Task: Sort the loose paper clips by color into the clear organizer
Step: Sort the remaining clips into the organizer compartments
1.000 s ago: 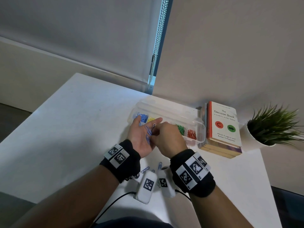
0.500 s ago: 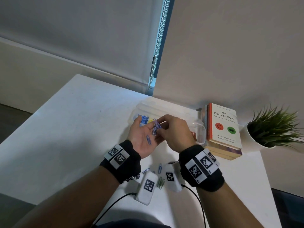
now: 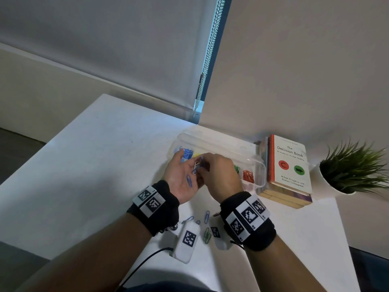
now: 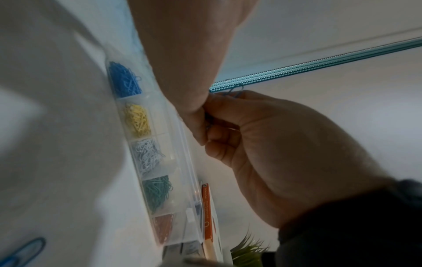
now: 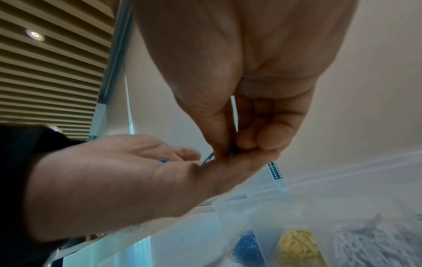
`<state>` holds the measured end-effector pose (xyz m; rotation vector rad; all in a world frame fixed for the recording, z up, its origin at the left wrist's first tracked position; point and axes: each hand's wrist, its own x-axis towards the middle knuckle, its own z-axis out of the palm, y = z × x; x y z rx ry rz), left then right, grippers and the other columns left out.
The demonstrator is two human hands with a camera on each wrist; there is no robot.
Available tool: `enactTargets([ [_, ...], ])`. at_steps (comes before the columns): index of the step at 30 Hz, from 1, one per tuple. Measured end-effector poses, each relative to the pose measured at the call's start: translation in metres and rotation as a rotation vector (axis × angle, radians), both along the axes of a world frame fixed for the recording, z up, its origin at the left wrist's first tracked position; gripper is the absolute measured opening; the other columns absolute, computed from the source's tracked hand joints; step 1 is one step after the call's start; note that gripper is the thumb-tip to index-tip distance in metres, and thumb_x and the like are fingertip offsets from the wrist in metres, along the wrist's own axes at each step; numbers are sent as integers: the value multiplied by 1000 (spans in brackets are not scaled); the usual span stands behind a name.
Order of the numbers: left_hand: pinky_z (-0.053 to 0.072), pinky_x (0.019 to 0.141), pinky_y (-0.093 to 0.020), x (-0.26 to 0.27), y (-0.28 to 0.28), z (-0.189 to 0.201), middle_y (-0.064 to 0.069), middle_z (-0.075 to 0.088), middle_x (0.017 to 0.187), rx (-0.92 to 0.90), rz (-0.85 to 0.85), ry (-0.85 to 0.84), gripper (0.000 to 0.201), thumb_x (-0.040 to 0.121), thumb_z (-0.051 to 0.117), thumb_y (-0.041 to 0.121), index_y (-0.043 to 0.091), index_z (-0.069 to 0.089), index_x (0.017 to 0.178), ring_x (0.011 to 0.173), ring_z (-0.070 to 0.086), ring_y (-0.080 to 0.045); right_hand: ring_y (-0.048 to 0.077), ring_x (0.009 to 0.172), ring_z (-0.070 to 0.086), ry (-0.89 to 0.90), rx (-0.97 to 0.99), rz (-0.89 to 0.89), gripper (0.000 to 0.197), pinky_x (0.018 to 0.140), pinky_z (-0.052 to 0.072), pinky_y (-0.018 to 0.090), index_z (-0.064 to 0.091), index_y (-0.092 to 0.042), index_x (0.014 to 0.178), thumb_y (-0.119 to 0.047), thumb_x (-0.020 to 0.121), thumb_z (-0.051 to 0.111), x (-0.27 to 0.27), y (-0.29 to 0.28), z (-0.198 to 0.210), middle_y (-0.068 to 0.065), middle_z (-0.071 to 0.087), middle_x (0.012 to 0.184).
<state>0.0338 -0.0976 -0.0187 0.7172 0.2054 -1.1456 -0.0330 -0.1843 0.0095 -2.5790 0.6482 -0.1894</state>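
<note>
Palm up, my left hand (image 3: 182, 178) sits cupped just in front of the clear plastic organizer (image 3: 219, 144) on the white desk (image 3: 94, 165), fingers relaxed and stretched toward the box. One loose blue paper clip (image 3: 189, 180) lies flat on that palm. My right hand (image 3: 219, 175) arches over it from the right, knuckles up, wrist raised, thumb and fingertips pinched together on a small bunch of blue paper clips (image 3: 197, 166) right above the left fingers; in the right wrist view the pinch presses down against the left hand.

From the left wrist view I see the organizer's compartments in a row: blue clips (image 4: 124, 81), then yellow (image 4: 137, 120), white (image 4: 147, 155), green (image 4: 157, 193) and red (image 4: 163, 229). Its lid stands open toward the wall.

More loose clips lie on the desk near my wrists, blue ones (image 3: 207, 217) and a green one (image 3: 207, 234). An orange-and-white book (image 3: 290, 165) rests just right of the organizer, with a potted green plant (image 3: 353, 167) beyond it.
</note>
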Motion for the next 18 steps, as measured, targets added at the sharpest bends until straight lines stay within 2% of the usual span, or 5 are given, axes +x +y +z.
enactTargets([
  [4,56,64,-30,3,5,0,-11,64,80,-42,15,37,65,100,24,53,0,61,106,63,65,-20,21,78,58,-13,59,30,5,66,43,31,67,-15,87,-15,83,63,0,-5,8,4,65,81],
  [6,57,79,-37,6,8,-2,-14,67,84,-35,30,29,64,100,25,51,-2,57,117,70,67,-23,19,68,54,-12,154,24,5,61,41,30,64,-13,77,-15,79,68,2,-9,13,2,62,70],
  [9,45,101,-45,12,17,-8,-20,69,97,32,57,7,64,100,28,50,-3,55,124,89,67,-31,12,57,50,-24,255,-20,12,58,43,26,62,-18,69,-16,77,71,10,-19,18,-5,57,59],
  [13,46,97,-45,24,33,-18,-25,68,108,95,120,19,61,100,30,48,-4,60,112,105,64,-38,15,56,50,5,265,-51,15,58,43,25,61,-16,67,-15,77,72,37,-28,19,-4,56,57],
  [18,45,98,-43,33,45,-26,-25,66,111,79,157,51,61,100,29,47,-3,60,111,112,60,-37,19,62,49,112,225,-70,23,55,39,24,54,-15,61,-14,77,71,76,-27,6,0,55,61],
])
